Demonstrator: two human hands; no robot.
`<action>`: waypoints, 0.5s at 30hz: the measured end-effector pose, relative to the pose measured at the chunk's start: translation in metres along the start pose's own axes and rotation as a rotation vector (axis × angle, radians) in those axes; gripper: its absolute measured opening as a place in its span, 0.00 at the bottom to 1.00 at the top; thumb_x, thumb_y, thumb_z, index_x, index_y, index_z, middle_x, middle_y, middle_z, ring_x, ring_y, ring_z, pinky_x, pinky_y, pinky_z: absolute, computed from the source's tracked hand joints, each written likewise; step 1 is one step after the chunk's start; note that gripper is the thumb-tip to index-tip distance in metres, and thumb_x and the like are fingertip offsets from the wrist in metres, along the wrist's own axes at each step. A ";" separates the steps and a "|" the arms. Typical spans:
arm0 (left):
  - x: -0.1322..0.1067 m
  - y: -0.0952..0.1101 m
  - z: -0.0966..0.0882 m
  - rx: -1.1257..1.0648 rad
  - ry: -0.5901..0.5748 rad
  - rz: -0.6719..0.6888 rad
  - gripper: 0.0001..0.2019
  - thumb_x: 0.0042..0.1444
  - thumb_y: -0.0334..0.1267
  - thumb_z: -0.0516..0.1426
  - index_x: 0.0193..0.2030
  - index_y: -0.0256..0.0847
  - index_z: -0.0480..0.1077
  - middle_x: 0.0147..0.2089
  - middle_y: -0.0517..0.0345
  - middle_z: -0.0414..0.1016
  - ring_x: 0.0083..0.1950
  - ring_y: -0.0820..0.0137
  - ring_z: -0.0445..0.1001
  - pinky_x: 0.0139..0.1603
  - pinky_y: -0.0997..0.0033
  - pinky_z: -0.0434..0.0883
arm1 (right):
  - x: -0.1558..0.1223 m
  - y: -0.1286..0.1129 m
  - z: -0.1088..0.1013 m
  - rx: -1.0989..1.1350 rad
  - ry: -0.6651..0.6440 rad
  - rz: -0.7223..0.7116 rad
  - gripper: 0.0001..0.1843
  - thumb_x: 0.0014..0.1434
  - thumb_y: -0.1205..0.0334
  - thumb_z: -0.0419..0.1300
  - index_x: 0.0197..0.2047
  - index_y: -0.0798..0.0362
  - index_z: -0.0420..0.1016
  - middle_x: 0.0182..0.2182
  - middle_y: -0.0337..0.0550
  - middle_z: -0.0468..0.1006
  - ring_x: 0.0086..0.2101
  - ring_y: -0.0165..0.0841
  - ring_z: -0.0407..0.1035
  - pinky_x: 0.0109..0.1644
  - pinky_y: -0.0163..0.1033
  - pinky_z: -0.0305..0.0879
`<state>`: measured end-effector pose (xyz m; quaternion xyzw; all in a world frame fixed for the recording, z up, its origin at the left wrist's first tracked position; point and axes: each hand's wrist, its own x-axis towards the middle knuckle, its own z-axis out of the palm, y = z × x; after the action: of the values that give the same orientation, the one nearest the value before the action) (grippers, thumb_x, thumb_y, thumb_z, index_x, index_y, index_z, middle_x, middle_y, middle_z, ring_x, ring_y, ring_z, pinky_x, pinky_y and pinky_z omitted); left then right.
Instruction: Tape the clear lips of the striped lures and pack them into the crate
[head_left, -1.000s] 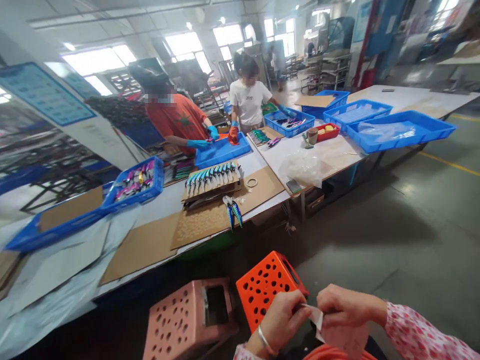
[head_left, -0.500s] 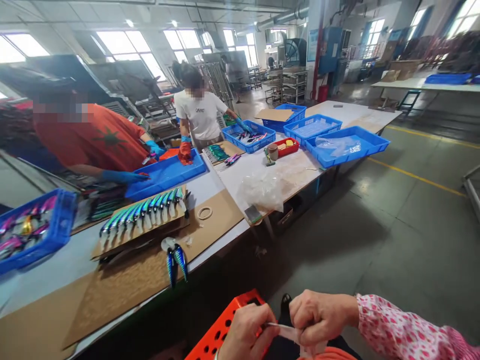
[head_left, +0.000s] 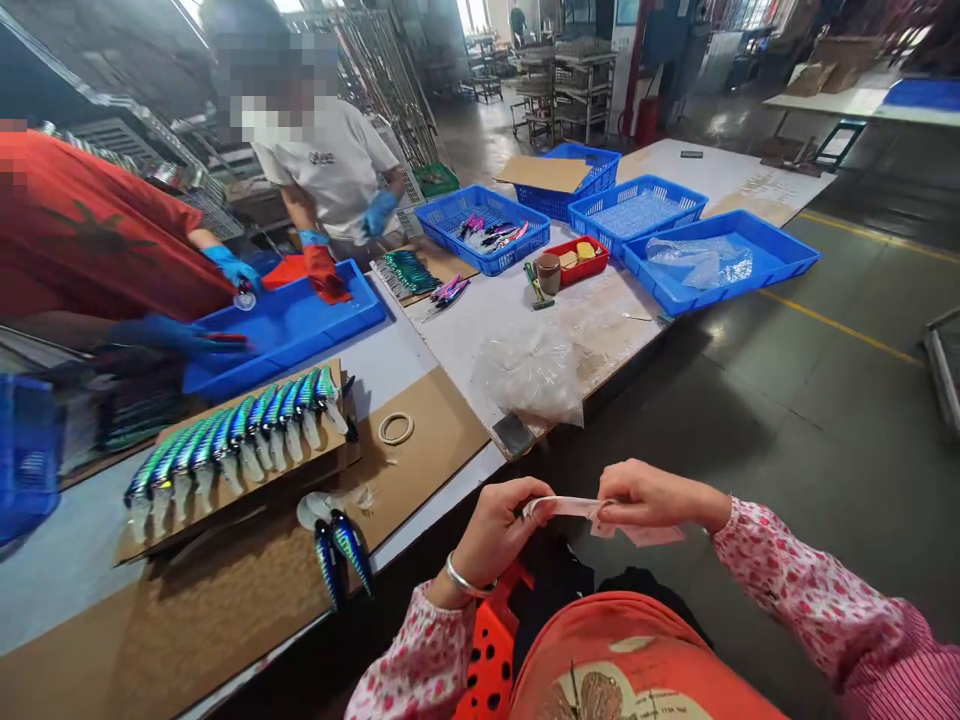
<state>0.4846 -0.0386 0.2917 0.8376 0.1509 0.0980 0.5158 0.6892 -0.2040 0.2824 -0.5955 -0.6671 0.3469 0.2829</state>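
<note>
A thin whitish strip (head_left: 576, 507), of tape, paper or cloth, I cannot tell which, is stretched between my two hands above my lap. My left hand (head_left: 504, 530), with a silver bangle at the wrist, is closed in a pinch on one end. The other end is gripped in my right hand (head_left: 651, 497), and a loose pinkish-white piece hangs below those fingers. On the table to the left, a row of blue-green fishing lures (head_left: 240, 432) lies on a cardboard strip. Two more lures (head_left: 341, 550) rest near the table edge by a cream ring (head_left: 396, 428).
A clear plastic bag (head_left: 529, 370) lies near the table corner. Behind it are a red tray (head_left: 585, 262), a brown cup (head_left: 548, 273) and several blue crates (head_left: 720, 262). Two gloved co-workers (head_left: 330, 170) stand across the table. An orange-red perforated stool or crate (head_left: 487, 650) is beneath me.
My view has tilted down, and both hands appear higher in the picture, still holding the strip. The co-worker in white has moved one gloved hand back from the lure crate.
</note>
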 end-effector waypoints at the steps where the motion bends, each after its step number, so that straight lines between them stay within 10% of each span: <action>1: 0.008 -0.005 -0.007 -0.009 0.008 0.007 0.14 0.61 0.45 0.57 0.32 0.39 0.77 0.24 0.60 0.74 0.25 0.74 0.67 0.28 0.77 0.61 | 0.009 0.003 -0.006 -0.024 0.057 0.039 0.14 0.63 0.53 0.60 0.41 0.52 0.83 0.32 0.43 0.79 0.35 0.35 0.72 0.42 0.37 0.65; 7: 0.020 -0.024 -0.022 0.007 0.065 -0.026 0.14 0.63 0.42 0.54 0.34 0.37 0.78 0.26 0.57 0.77 0.27 0.73 0.69 0.29 0.76 0.63 | 0.057 0.010 -0.011 0.058 0.155 0.036 0.35 0.55 0.46 0.68 0.61 0.53 0.70 0.59 0.53 0.72 0.61 0.48 0.61 0.64 0.52 0.57; 10: 0.013 -0.033 -0.013 0.067 0.110 -0.092 0.10 0.60 0.41 0.59 0.36 0.39 0.79 0.30 0.58 0.80 0.30 0.73 0.74 0.33 0.78 0.67 | 0.081 0.017 0.005 -0.036 0.002 -0.068 0.16 0.65 0.49 0.58 0.48 0.50 0.78 0.44 0.48 0.80 0.48 0.42 0.71 0.58 0.50 0.62; 15: 0.005 -0.052 -0.007 0.324 0.115 -0.169 0.09 0.64 0.39 0.56 0.43 0.39 0.77 0.42 0.56 0.83 0.45 0.71 0.79 0.43 0.78 0.69 | 0.112 0.064 0.028 -0.068 -0.226 -0.182 0.22 0.67 0.48 0.54 0.26 0.51 0.72 0.24 0.40 0.73 0.27 0.33 0.68 0.34 0.36 0.65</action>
<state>0.4790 -0.0093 0.2480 0.8870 0.2638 0.0764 0.3711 0.6910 -0.0936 0.2108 -0.4989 -0.7575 0.3616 0.2159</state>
